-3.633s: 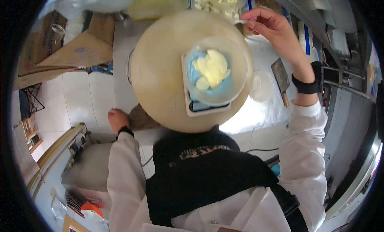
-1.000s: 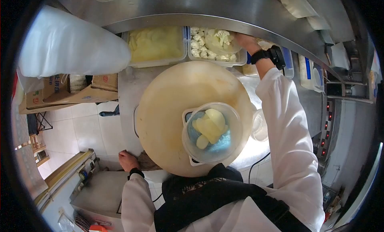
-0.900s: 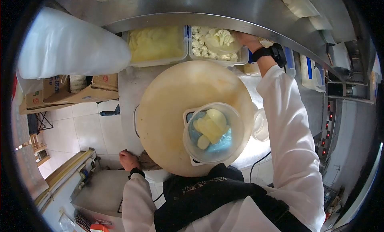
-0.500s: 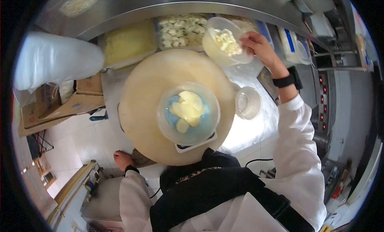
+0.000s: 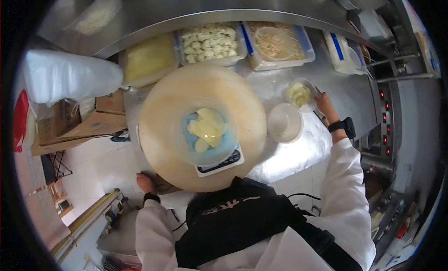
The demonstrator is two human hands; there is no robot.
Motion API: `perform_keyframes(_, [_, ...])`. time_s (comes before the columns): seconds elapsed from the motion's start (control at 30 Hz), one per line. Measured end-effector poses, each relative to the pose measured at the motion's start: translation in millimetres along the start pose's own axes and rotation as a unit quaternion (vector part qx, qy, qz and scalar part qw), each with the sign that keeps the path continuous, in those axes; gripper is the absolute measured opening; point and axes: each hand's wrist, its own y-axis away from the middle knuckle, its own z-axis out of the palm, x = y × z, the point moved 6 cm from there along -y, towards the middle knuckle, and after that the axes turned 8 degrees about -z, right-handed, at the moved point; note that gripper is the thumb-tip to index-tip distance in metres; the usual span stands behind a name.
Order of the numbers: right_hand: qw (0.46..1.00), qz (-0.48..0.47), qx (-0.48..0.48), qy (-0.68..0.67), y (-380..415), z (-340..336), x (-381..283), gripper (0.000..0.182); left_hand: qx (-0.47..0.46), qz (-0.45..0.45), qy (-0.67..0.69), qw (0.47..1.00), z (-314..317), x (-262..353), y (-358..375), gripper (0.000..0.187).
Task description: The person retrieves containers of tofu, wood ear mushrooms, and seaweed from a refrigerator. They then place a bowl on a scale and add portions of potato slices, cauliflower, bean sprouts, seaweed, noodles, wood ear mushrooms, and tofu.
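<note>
My right hand [image 5: 325, 106] is closed on what looks like a cleaver [image 5: 320, 116], a flat dark-edged piece tilted nearly edge-on. Just left of it is a small clear bowl [image 5: 293, 92] with pale yellow pieces [image 5: 299, 94]. An empty clear tub [image 5: 285, 123] stands beside the round chopping block [image 5: 161, 103]. On the block, a clear bowl [image 5: 185, 152] with a blue base and pale yellow slices [image 5: 207, 126] stands on a white digital scale [image 5: 223, 165]. My left hand [image 5: 145, 182], its fingers curled, is low beside a dark brown edge [image 5: 163, 184]; what it grips is hidden.
Along the back stand boxes of yellow food [image 5: 149, 58], white chunks [image 5: 210, 43] and bean sprouts [image 5: 277, 43]. A roll of plastic bags [image 5: 70, 75] and a cardboard box [image 5: 88, 126] are at left. A steel shelf [image 5: 196, 2] overhangs the back; red indicator lights [image 5: 385, 117] glow at right.
My right hand has moved down and right, from the bowl of pale pieces near the back boxes to the cleaver. The bean sprout box is now uncovered. My left hand stays about where it was.
</note>
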Motion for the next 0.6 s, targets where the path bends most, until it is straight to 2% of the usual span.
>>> perform_keyframes(0.03, [0.943, -0.163, 0.107, 0.270, -5, -5, -31, 0.027, 0.033, 0.002, 0.067, 0.997, 0, 11, 5, 0.041])
perform_keyframes(0.07, [0.971, -0.109, 0.129, 0.171, -22, -28, -65, 0.027, 0.040, -0.005, 0.068, 0.997, -4, 30, 14, 0.041])
perform_keyframes(0.1, [0.986, -0.118, 0.111, -0.027, -38, -45, -108, 0.022, 0.064, -0.073, 0.030, 0.995, -14, 45, 25, 0.042])
perform_keyframes(0.13, [0.964, -0.121, 0.085, -0.221, -53, -54, -148, 0.018, 0.083, -0.141, -0.009, 0.987, -21, 48, 30, 0.043])
perform_keyframes(0.17, [0.943, -0.180, 0.051, -0.274, -68, -53, -192, 0.017, 0.082, -0.146, -0.009, 0.986, -12, 36, 21, 0.043])
perform_keyframes(0.23, [0.903, -0.272, -0.036, -0.332, -91, -36, -280, 0.018, 0.156, -0.033, -0.018, 0.987, 6, 10, 10, 0.046])
perform_keyframes(0.27, [0.886, -0.305, -0.084, -0.339, -101, -22, -319, 0.018, 0.156, -0.046, -0.018, 0.987, -3, 22, 19, 0.046])
perform_keyframes(0.3, [0.874, -0.336, -0.135, -0.325, -118, 8, -345, 0.020, 0.120, -0.142, -0.005, 0.983, -23, 48, 30, 0.047])
perform_keyframes(0.33, [0.859, -0.363, -0.184, -0.310, -133, 39, -364, 0.024, 0.083, -0.233, 0.008, 0.969, -32, 57, 36, 0.048])
perform_keyframes(0.37, [0.857, -0.366, -0.188, -0.311, -143, 54, -378, 0.024, 0.084, -0.239, 0.007, 0.967, -28, 51, 33, 0.048])
perform_keyframes(0.43, [0.913, -0.371, -0.162, -0.045, -159, 86, -392, 0.039, 0.103, -0.208, -0.063, 0.971, -20, 39, 28, 0.048])
perform_keyframes(0.47, [0.911, -0.374, -0.168, -0.045, -167, 101, -394, 0.039, 0.102, -0.214, -0.065, 0.969, -22, 41, 28, 0.048])
perform_keyframes(0.53, [0.897, -0.356, -0.247, -0.085, -174, 126, -397, 0.050, 0.101, -0.241, -0.041, 0.964, -22, 43, 30, 0.047])
perform_keyframes(0.6, [0.893, -0.363, -0.248, -0.093, -177, 131, -396, 0.047, 0.106, -0.228, -0.060, 0.966, -23, 43, 30, 0.046])
